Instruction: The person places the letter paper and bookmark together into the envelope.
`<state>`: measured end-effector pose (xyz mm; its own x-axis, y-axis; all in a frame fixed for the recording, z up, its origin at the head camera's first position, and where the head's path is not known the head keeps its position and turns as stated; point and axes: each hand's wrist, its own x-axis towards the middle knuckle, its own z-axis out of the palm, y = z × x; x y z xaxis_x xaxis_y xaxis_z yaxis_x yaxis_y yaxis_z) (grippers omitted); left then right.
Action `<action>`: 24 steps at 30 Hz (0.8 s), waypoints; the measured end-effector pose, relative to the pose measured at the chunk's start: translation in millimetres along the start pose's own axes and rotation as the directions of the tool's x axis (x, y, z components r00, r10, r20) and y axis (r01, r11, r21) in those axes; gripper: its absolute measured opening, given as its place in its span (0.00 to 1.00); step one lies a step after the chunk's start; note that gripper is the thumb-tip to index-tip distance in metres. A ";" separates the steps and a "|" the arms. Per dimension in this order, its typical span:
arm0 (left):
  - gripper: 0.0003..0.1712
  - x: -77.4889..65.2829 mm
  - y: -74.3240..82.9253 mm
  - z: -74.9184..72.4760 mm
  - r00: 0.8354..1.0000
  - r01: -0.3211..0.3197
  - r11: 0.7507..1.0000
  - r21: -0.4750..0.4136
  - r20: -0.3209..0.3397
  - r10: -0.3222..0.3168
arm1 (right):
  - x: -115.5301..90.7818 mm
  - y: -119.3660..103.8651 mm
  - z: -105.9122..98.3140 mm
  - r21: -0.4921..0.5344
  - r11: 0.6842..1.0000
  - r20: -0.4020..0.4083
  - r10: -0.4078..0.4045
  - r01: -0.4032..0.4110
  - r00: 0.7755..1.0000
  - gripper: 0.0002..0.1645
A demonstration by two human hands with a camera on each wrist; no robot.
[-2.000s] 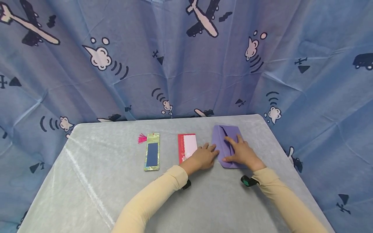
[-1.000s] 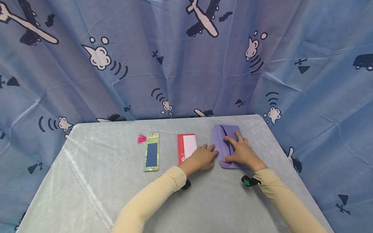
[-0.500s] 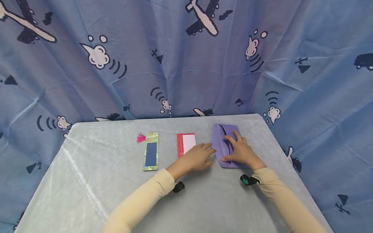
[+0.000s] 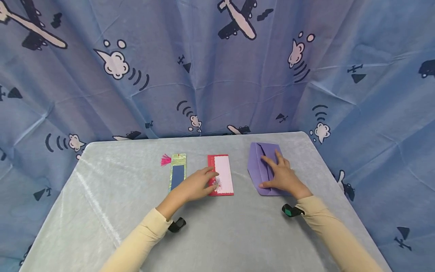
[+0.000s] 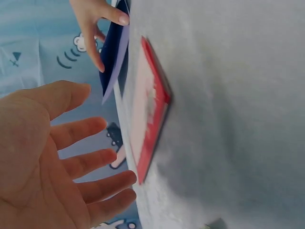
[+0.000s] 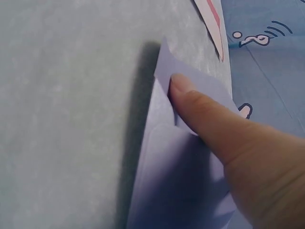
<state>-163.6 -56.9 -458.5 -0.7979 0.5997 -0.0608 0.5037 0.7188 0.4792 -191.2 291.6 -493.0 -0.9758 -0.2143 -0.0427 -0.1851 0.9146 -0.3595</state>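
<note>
My left hand [image 4: 197, 185] hovers by the left edge of a red-and-white card [image 4: 224, 173], fingers spread and holding nothing. The left wrist view shows a gap between this palm [image 5: 43, 157] and the card [image 5: 147, 109], which lies flat and looks thick at its edge. On the right, a purple envelope [image 4: 258, 166] lies with its flap side up. My right hand [image 4: 283, 175] rests on it with thumb and fingers spread. In the right wrist view the straight thumb [image 6: 205, 109] presses at the flap of the envelope [image 6: 167, 167]; the other fingers are hidden there.
Left of the card lies a green bookmark [image 4: 178, 173] with a blue panel and a pink tassel [image 4: 165, 160]; my left hand partly covers its lower end. A pale grey cloth covers the table [image 4: 221, 234]. A blue patterned curtain [image 4: 163, 94] hangs behind the far edge.
My left hand has left the envelope's left edge and moved left across the card to its left side, uncovering most of it. The right hand has stayed on the envelope.
</note>
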 end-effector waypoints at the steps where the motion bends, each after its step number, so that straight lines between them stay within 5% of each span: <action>1: 0.29 -1.9 -2.5 0.6 1.000 0.008 1.000 -0.012 0.002 -0.008 | -0.1 -0.7 -0.4 0.003 1.000 0.006 0.003 -0.003 1.000 0.67; 12: 0.29 -7.4 -22.1 1.9 0.997 0.068 0.998 -0.002 -0.020 -0.068 | 1.2 -3.2 -0.4 0.005 1.000 0.019 0.010 -0.010 1.000 0.66; 24: 0.30 9.7 -21.8 20.5 0.969 0.170 0.985 0.010 -0.182 -0.165 | 1.6 -5.2 -2.9 -0.018 1.000 0.010 0.005 -0.005 1.000 0.64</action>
<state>-175.5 -59.5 -487.5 -0.9170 0.3984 0.0215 0.3641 0.8137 0.4532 -192.2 287.5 -488.5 -0.9756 -0.2128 -0.0542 -0.1820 0.9219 -0.3421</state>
